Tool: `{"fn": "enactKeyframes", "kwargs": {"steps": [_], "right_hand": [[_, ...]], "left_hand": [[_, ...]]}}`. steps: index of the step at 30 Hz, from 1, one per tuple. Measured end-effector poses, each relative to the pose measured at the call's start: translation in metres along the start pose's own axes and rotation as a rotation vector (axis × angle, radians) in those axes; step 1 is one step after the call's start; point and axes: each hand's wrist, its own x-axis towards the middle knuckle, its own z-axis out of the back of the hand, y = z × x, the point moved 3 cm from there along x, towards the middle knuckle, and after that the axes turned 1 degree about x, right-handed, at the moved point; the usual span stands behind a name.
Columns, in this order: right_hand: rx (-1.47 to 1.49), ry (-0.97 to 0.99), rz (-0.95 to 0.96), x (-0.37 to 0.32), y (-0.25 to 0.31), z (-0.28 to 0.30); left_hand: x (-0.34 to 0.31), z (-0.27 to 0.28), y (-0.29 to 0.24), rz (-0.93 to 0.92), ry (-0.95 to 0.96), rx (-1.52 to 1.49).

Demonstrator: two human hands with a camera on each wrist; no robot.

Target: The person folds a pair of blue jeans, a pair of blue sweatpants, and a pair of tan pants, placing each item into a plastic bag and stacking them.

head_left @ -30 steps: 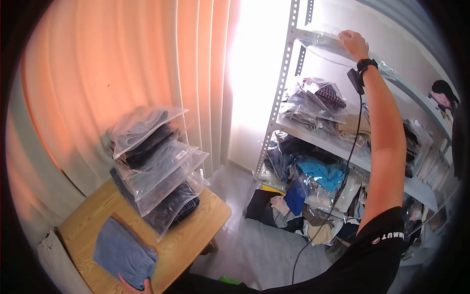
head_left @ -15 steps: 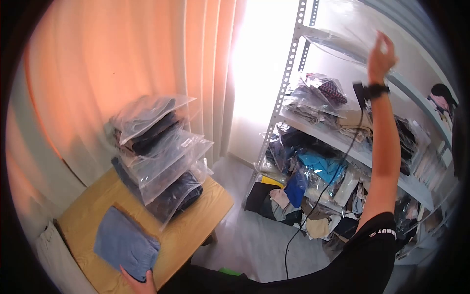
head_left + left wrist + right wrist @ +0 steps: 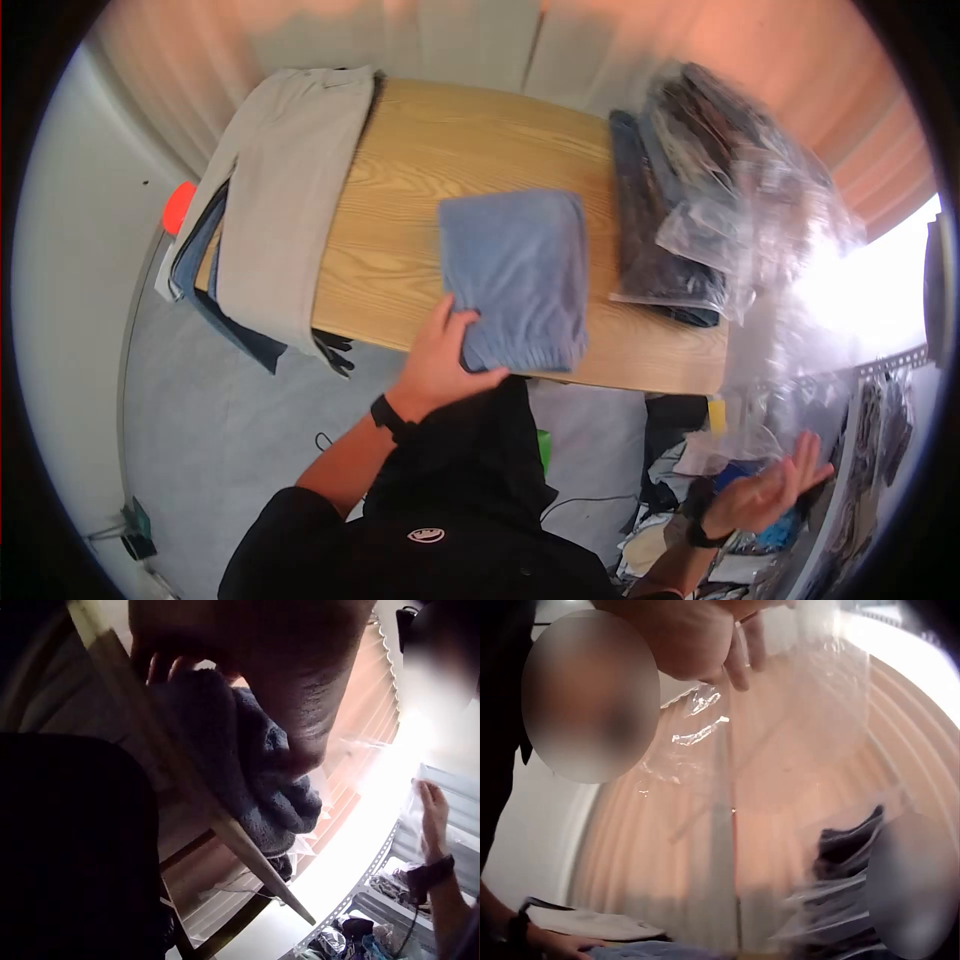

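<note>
A folded pair of blue pants point(image 3: 515, 270) with a gathered waistband lies near the middle of the wooden table. My left hand point(image 3: 435, 360) grips its near left corner, thumb along the front edge and fingers on the cloth. In the left wrist view the fuzzy folded layers point(image 3: 281, 802) show beneath that hand. Off the table's right side, my right hand point(image 3: 765, 495) holds a clear plastic bag point(image 3: 697, 735) between thumb and fingers. The bag hangs loose and see-through below the hand in the right wrist view.
Beige pants point(image 3: 285, 180) drape over the table's left end, with jeans point(image 3: 200, 245) under them. Bagged folded clothes point(image 3: 690, 200) are stacked at the right end of the table point(image 3: 400, 220). A metal shelf point(image 3: 850, 460) full of clothes stands at right.
The right hand has come down from the top shelf with a clear plastic bag. The head view has swung left to the table. The left hand stays at the blue pants.
</note>
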Motion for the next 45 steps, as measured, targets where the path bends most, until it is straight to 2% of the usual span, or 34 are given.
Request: {"fn": "enactKeyframes", "kwargs": {"steps": [4, 8, 11, 12, 15, 16, 18, 21, 24, 28, 31, 32, 35, 37, 40, 44, 45], "right_hand": [[0.322, 0.120, 0.001, 0.034, 0.089, -0.057], [0.600, 0.285, 0.037, 0.063, 0.171, -0.136], [0.684, 0.457, 0.034, 0.063, 0.209, -0.182], [0.686, 0.514, 0.029, 0.063, 0.215, -0.187], [0.802, 0.434, -0.273, 0.052, 0.199, -0.177], [0.845, 0.478, -0.405, 0.033, 0.184, -0.178], [0.926, 0.549, -0.662, -0.021, 0.152, -0.189], [1.299, 0.767, -1.053, -0.081, 0.152, -0.180], [1.392, 0.750, -1.103, -0.084, 0.160, -0.152], [1.752, 1.036, -1.462, -0.085, 0.146, -0.128], [1.806, 1.327, -1.606, -0.119, 0.134, -0.110], [1.802, 1.342, -1.615, -0.129, 0.136, -0.104], [1.742, 1.288, -1.846, -0.147, 0.144, -0.085], [1.622, 1.254, -1.819, -0.158, 0.151, -0.071], [1.450, 1.274, -1.705, -0.165, 0.165, -0.044], [1.544, 1.306, -1.410, -0.172, 0.197, -0.020], [1.602, 1.299, -1.416, -0.168, 0.200, -0.016]], "left_hand": [[-0.038, 0.024, -0.011, 0.050, 0.067, -0.129], [-0.073, 0.030, -0.002, 0.058, 0.059, -0.446], [-0.081, 0.011, 0.004, 0.400, -0.054, -0.955], [-0.081, 0.004, 0.007, 0.467, -0.097, -0.998], [-0.075, -0.014, 0.026, 0.702, -0.200, -1.181], [-0.067, -0.006, 0.018, 0.816, -0.197, -1.274], [-0.065, -0.007, 0.015, 0.798, -0.141, -1.180], [-0.065, -0.002, 0.002, 0.779, -0.012, -1.186], [-0.072, -0.005, -0.005, 0.750, 0.093, -1.219], [-0.080, 0.009, -0.018, 0.676, 0.289, -1.119], [-0.097, 0.010, -0.020, 0.665, 0.382, -1.091], [-0.101, 0.010, -0.023, 0.658, 0.362, -1.106], [-0.114, 0.009, -0.032, 0.582, 0.325, -1.081], [-0.125, 0.008, -0.034, 0.475, 0.333, -0.984], [-0.141, 0.013, -0.048, 0.527, 0.386, -1.008], [-0.155, 0.014, -0.063, 0.415, 0.617, -0.676], [-0.156, 0.013, -0.064, 0.398, 0.659, -0.625]]}}
